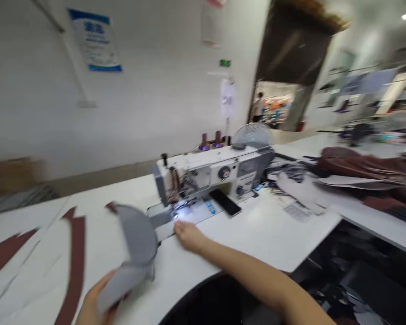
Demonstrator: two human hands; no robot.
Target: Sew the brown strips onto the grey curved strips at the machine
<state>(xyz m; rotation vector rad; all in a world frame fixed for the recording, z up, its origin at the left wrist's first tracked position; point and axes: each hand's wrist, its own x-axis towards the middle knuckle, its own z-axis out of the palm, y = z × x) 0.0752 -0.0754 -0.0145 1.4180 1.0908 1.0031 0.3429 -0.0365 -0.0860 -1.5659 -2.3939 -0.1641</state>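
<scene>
My left hand [96,300] is at the bottom left, closed on the lower end of a curved grey fabric piece [135,243] that arches up toward the sewing machine. On the white table [257,234], my right hand [186,235] rests just in front of the lit needle area of the white sewing machine [213,174]; its fingers are curled and smeared by motion. A small grey fabric piece [162,223] lies under the needle beside that hand.
A black phone [225,202] lies on the machine bed. Dark red fabric strips [76,257] lie on the table at left. Brown and white fabric pieces [358,169] are piled at right. A small fan [252,134] and thread spools [210,141] stand behind the machine.
</scene>
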